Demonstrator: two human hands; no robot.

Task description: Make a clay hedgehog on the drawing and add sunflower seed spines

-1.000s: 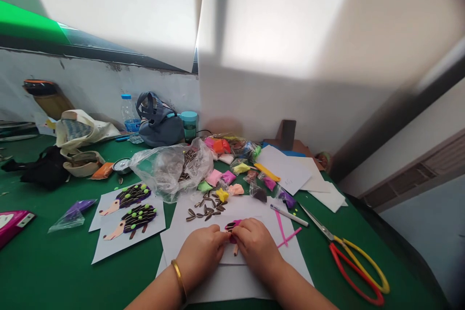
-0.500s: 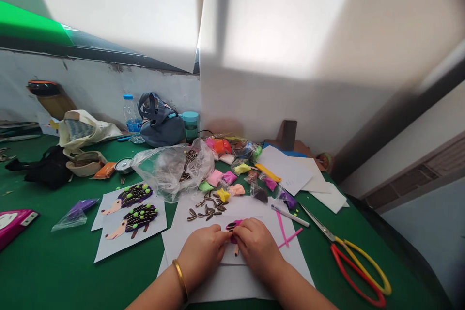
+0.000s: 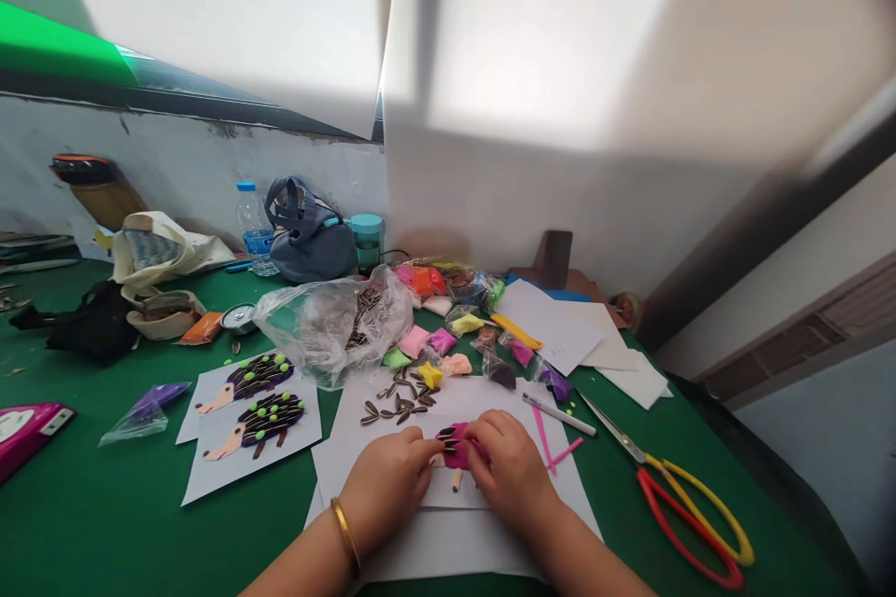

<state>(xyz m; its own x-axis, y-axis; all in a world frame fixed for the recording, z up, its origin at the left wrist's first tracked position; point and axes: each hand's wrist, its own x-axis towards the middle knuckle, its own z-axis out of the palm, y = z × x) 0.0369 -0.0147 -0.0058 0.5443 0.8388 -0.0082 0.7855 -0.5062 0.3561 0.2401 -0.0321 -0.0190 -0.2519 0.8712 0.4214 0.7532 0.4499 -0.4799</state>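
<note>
A magenta clay hedgehog (image 3: 457, 458) with dark striped seeds in its left part and a peach leg below lies on white paper (image 3: 406, 548). My left hand (image 3: 394, 474), a gold bangle on its wrist, has its fingers closed at the hedgehog's left edge. Over its right side, my right hand (image 3: 511, 462) is closed with the fingertips against the magenta clay. Both hands partly cover the hedgehog; whether a seed is between the right fingertips is hidden. Loose sunflower seeds (image 3: 402, 407) lie just beyond my left hand.
Two finished-looking hedgehog pictures (image 3: 272, 418) lie at left. Large scissors (image 3: 640, 457) rest open at right, near a white pen (image 3: 560, 415) and pink clay strips (image 3: 544, 440). Behind are a plastic bag of seeds (image 3: 315, 331), coloured clay packets (image 3: 441, 340) and paper sheets (image 3: 553, 331).
My right hand has shifted slightly right and up, baring more magenta clay and seeds. My left hand stays almost where it was.
</note>
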